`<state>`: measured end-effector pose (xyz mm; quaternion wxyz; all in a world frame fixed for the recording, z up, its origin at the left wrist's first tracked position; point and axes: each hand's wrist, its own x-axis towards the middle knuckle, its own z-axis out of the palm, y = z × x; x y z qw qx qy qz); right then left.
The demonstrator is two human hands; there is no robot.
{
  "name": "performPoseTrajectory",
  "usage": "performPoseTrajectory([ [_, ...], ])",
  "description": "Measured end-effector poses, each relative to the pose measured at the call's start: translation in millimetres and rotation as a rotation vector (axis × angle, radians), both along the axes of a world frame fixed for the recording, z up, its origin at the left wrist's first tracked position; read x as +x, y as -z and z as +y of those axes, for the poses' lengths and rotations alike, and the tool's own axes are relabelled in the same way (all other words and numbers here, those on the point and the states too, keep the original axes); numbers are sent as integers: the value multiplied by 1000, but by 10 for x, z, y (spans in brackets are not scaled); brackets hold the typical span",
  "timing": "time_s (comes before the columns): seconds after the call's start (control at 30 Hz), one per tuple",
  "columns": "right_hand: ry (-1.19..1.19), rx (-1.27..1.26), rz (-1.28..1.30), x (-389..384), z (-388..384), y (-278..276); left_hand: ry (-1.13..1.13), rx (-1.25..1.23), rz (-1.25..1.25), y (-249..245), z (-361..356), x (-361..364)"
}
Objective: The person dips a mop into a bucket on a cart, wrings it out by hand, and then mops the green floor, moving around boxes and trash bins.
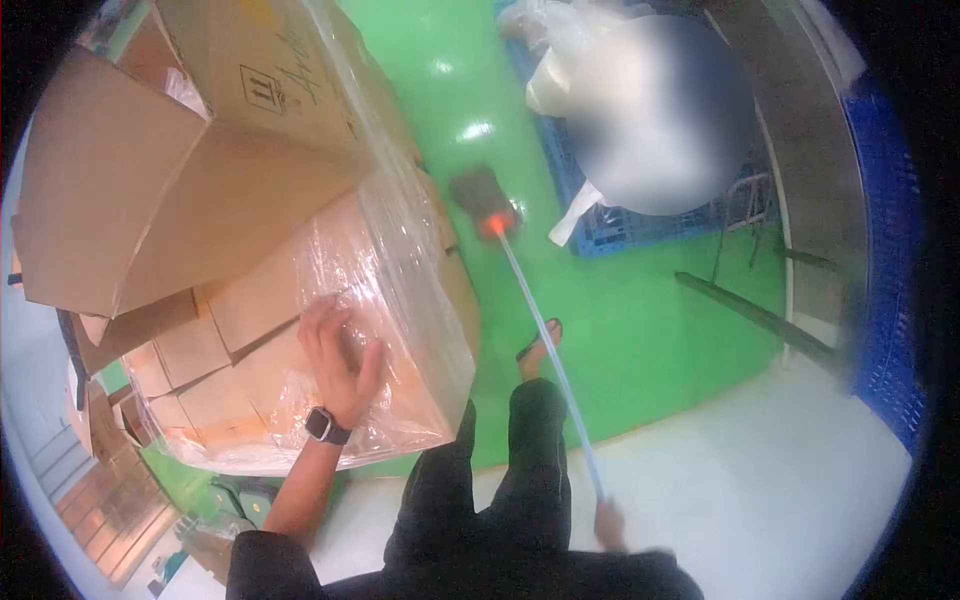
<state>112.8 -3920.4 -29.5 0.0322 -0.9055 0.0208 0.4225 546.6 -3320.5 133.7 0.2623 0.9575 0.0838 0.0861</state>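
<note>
My left hand [342, 362], with a watch on its wrist, lies with fingers bent and thumb apart on the clear plastic wrap [395, 270] over stacked cardboard boxes [240, 395]. At the lower right, my right hand [609, 525] is closed round the end of a broom's long pale handle [575, 430]. The broom slants away from me to an orange-red joint and a dark head [482, 195] on the green floor. That head is blurred, so its bristles cannot be made out.
An open cardboard box [150, 190] sits atop the wrapped stack. Beyond the broom stands a blue pallet [615, 235] with white plastic sheeting and a blurred area above it. A dark bar [755, 315] lies low on the right, near blue crates [885, 290].
</note>
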Motion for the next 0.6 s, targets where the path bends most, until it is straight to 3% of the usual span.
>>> performPoseTrajectory([
  [0.03,227,-255,217,-245,46,-757,-1,12,4,11,1,-10],
  [0.07,113,-261,176,-1444,-511,-824,-1,26,5,25,8,-11],
  [0.1,172,-352,412,-1253,-336,-1374,0,43,8,53,6,-6],
  [0.2,397,-232,247,-897,448,-1733,1,-20,-38,164,-6,-11],
  [0.27,536,-151,120,-523,704,-1634,13,5,-39,191,13,-9],
  [0.33,730,55,-40,34,918,-886,26,15,-1,177,14,-5],
  [0.37,718,-12,105,957,1247,-731,29,20,13,170,17,-7],
  [0.4,489,193,-118,1284,1332,-324,30,27,13,173,23,4],
  [0.47,485,256,-65,1803,1517,718,28,43,14,178,16,-1],
  [0.5,294,361,-328,2193,1758,1126,24,35,-9,194,27,3],
  [0.53,543,370,-89,2785,2036,1422,21,25,-27,219,26,-2],
  [0.57,567,468,-242,3172,2232,1884,18,15,-47,258,22,-9],
  [0.6,555,411,-171,3769,2449,2232,6,-3,-58,290,21,-18],
])
